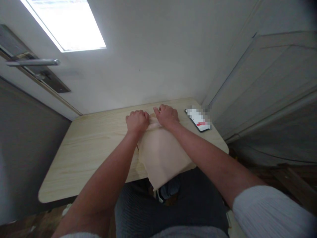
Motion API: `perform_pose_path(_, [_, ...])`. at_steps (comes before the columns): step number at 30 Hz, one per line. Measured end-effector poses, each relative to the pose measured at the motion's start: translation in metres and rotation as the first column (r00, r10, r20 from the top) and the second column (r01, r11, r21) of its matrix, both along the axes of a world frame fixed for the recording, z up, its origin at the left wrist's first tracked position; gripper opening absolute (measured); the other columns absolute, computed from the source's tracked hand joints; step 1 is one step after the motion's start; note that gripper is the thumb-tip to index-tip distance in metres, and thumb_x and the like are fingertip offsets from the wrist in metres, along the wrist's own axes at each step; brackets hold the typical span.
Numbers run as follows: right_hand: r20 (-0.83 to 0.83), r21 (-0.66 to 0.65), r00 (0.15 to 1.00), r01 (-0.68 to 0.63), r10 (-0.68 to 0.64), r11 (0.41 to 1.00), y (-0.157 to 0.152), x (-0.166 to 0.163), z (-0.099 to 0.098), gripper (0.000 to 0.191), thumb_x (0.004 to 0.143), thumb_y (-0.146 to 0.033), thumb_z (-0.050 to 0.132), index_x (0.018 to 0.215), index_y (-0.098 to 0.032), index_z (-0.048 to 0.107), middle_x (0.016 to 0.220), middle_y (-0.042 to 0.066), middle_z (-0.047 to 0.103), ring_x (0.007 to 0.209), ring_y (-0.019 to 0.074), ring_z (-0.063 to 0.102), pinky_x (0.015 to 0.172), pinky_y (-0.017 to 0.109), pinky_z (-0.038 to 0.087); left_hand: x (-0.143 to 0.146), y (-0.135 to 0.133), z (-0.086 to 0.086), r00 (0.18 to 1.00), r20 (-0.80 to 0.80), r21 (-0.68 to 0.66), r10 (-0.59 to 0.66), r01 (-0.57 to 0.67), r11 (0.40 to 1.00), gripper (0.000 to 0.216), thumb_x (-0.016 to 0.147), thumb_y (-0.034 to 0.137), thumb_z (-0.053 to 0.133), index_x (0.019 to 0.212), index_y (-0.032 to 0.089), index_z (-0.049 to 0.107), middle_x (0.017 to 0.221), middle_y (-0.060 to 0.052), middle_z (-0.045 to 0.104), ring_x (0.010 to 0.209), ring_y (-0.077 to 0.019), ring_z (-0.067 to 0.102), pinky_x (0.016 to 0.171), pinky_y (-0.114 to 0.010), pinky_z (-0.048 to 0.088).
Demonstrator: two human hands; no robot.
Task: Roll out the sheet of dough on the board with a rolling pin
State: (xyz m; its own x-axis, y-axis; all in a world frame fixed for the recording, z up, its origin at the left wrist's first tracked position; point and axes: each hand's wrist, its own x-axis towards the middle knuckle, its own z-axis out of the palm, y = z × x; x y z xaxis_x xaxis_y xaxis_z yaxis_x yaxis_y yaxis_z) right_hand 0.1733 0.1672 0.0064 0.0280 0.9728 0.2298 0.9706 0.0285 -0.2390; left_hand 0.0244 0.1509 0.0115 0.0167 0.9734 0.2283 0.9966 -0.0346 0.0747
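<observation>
A pale cream cloth lies on the light wooden table, its near end hanging over the front edge toward my lap. My left hand is closed in a fist on the cloth's far edge. Right beside it, my right hand is curled over the same bunched far edge, fingers pressed down on the fabric. The two hands almost touch.
A phone lies face up near the table's far right corner, just right of my right hand. A white wall stands behind the table, a door with a metal handle at left, a panelled door at right.
</observation>
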Motion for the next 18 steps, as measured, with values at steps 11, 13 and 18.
perform_pose_path(11, [0.036,0.11,0.998,-0.056,0.053,0.992,-0.056,0.005,-0.007,0.048,0.103,-0.052,0.031,0.122,-0.021,0.063,0.119,0.013,0.068,0.112,0.0273,0.055,0.102,0.046,0.029,0.009,-0.038,0.007,0.998,0.02,0.028,0.062,-0.062,0.998,0.051,0.1,0.035,0.019,0.111,0.017,0.065,0.118,-0.018,0.065,0.112,-0.0317,0.055,0.091,-0.049,0.042])
perform_pose_path(13, [0.049,0.097,0.997,-0.059,0.055,0.994,-0.062,0.005,-0.009,0.047,0.103,-0.052,0.033,0.132,-0.024,0.056,0.127,0.012,0.065,0.115,0.0277,0.053,0.104,0.048,0.028,0.011,-0.041,0.008,0.997,0.035,0.02,0.075,-0.076,0.997,0.051,0.1,0.036,0.019,0.113,0.017,0.064,0.119,-0.019,0.065,0.113,-0.0316,0.056,0.091,-0.049,0.043])
perform_pose_path(18, [0.077,0.007,0.995,-0.066,0.066,0.998,-0.059,0.005,-0.004,0.043,0.102,-0.045,0.032,0.136,-0.028,0.052,0.132,0.011,0.061,0.116,0.0285,0.054,0.102,0.05,0.032,0.011,-0.046,0.003,0.996,0.043,-0.009,0.076,-0.076,0.997,0.051,0.1,0.038,0.02,0.122,0.019,0.062,0.125,-0.018,0.064,0.116,-0.0309,0.056,0.094,-0.049,0.043])
